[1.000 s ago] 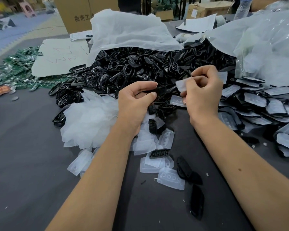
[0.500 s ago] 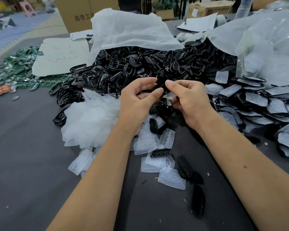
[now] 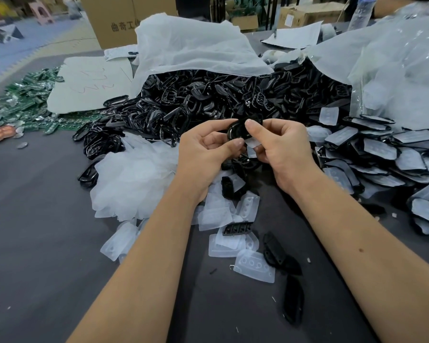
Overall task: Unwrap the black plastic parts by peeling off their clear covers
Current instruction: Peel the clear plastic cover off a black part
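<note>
Basically held one glossy black oval part (image 3: 235, 131) up between both hands, over the scatter of peeled clear covers (image 3: 254, 268) on the grey table (image 3: 35, 243). Long axis ran roughly left-right. Left hand (image 3: 203, 154) pinched its left end, fingers curled; right hand (image 3: 280, 144) thumb on top, fingers below nipping a bit of filmy clear cover (image 3: 253, 144). Probably needed a pull down and toward the right. Hard shiny shell, floppy matte film.

Factory workbench: heaped black parts (image 3: 208, 100), cartons (image 3: 114, 18).
</note>
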